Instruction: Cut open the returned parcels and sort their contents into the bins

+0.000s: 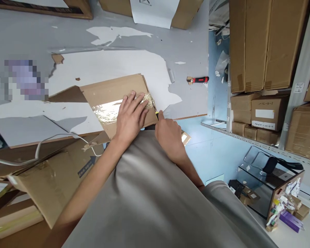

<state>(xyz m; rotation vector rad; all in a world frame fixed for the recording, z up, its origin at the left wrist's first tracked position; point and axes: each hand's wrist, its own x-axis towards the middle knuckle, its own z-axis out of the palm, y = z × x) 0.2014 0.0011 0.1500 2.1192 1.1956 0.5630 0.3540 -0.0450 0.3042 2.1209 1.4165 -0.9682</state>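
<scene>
A flattened-looking cardboard box with clear shiny tape across it lies at the near edge of the table. My left hand rests on its taped face, fingers stretched out and pressing down. At the box's right edge, my right hand is closed around what looks like a box cutter. Only a small yellow and black part of that tool shows; my fingers cover the rest. The index finger points along it toward the box corner.
A red and black handled tool lies at the table's right end. Torn white paper covers part of the grey tabletop. A large open carton stands at lower left, near a white cable. Shelved boxes are at right.
</scene>
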